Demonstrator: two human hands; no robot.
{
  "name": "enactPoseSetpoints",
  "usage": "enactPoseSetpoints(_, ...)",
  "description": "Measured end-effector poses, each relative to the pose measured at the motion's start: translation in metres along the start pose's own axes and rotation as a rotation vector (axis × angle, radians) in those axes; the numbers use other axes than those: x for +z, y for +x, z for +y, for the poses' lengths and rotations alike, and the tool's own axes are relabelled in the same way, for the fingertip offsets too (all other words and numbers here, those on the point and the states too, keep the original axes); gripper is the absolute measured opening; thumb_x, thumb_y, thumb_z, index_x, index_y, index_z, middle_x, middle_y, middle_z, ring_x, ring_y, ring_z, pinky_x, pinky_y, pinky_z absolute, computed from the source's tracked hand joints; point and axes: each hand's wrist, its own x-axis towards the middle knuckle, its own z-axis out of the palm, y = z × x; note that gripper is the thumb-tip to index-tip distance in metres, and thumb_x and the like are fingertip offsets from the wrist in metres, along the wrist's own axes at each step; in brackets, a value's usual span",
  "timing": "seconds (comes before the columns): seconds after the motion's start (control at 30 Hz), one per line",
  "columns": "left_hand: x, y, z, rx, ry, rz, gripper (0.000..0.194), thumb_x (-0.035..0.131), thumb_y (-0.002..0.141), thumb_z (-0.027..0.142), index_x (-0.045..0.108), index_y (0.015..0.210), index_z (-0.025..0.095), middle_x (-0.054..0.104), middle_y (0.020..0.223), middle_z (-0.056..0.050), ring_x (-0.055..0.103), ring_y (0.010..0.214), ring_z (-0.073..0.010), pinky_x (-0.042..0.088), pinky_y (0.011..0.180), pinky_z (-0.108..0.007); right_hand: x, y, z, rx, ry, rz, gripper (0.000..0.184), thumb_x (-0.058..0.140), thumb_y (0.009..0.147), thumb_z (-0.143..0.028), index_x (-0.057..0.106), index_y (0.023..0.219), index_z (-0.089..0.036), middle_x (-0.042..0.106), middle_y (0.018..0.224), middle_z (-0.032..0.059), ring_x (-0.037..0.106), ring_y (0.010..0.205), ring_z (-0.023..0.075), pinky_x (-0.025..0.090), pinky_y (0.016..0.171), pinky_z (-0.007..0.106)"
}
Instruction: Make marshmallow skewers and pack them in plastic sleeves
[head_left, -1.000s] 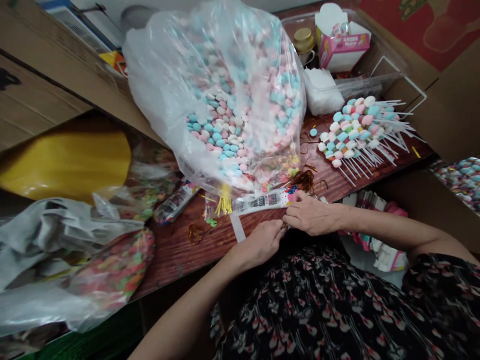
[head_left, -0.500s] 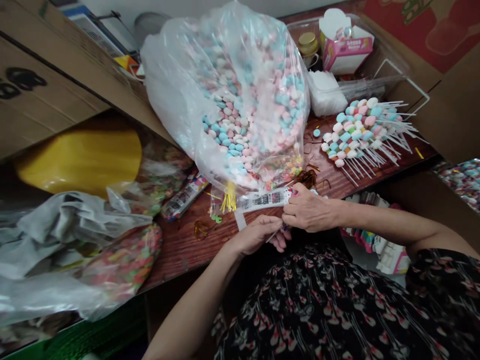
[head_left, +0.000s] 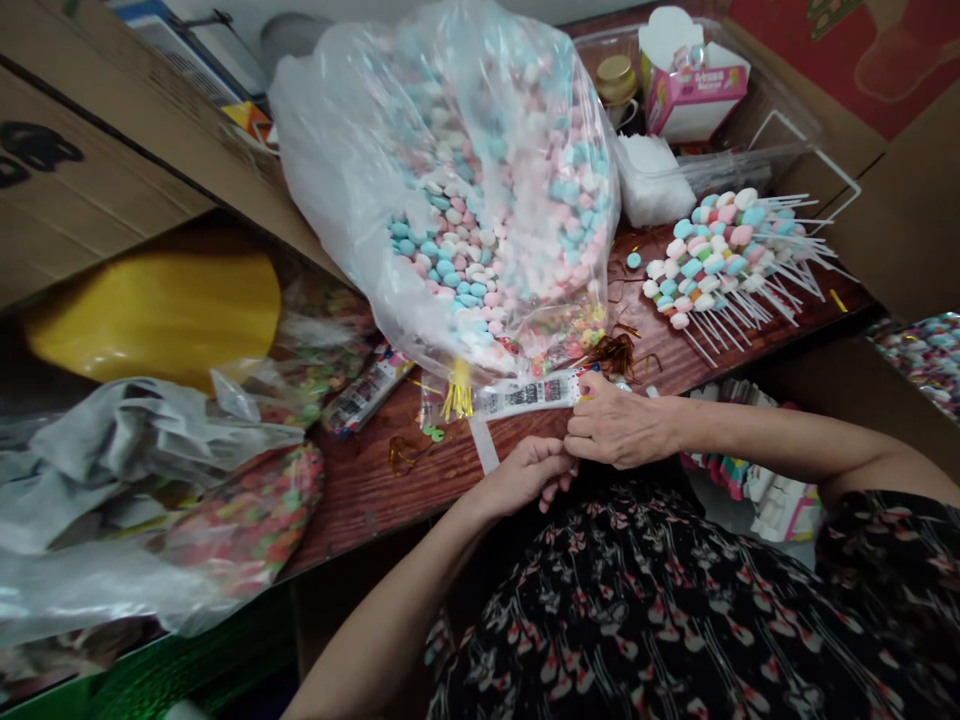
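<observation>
My left hand (head_left: 529, 473) and my right hand (head_left: 616, 428) meet at the near edge of a reddish wooden table (head_left: 390, 480). Both are closed in a pinch around something small that I cannot make out. The right hand lies against the end of a long printed packet (head_left: 529, 396) with a barcode. Just beyond stands a big clear plastic bag (head_left: 465, 180) full of pink, blue and white candies. A pile of pastel candy skewers (head_left: 720, 255) on white sticks lies to the right.
Crumpled plastic bags of coloured sweets (head_left: 225, 520) fill the left side beside a yellow container (head_left: 157, 315). Cardboard boxes (head_left: 90, 130) stand behind. A pink carton (head_left: 694, 85), a gold-lidded jar (head_left: 616, 80) and white pads (head_left: 654, 180) sit at the back right. Gold twist ties (head_left: 615, 352) lie near the packet.
My left hand dipped below the table edge with a thin stick showing, then came back up against the right hand. The right hand barely moved.
</observation>
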Motion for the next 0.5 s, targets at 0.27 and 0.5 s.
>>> enactPoseSetpoints(0.27,0.007,0.008,0.001,0.254,0.911,0.366,0.020,0.043,0.086,0.016,0.053,0.069,0.017,0.055,0.066,-0.003,0.050,0.061,-0.0146,0.038,0.063,-0.028,0.004,0.013,0.007,0.191,0.083,-0.248,0.020,0.044,0.083,-0.013,0.062,0.091,-0.014,0.069,0.081,0.0076,0.054,0.067,0.0176,0.022,0.079,0.041)
enactPoseSetpoints(0.5,0.005,0.009,-0.001,0.293,0.906,0.447,0.018,0.054,0.089,0.025,0.061,0.075,0.016,0.062,0.069,-0.003,0.056,0.064,-0.0144,0.039,0.063,-0.026,0.000,0.021,0.006,0.243,0.134,-0.294,0.022,0.043,0.086,-0.019,0.063,0.093,-0.011,0.071,0.084,0.0123,0.061,0.071,0.0211,0.025,0.082,0.043)
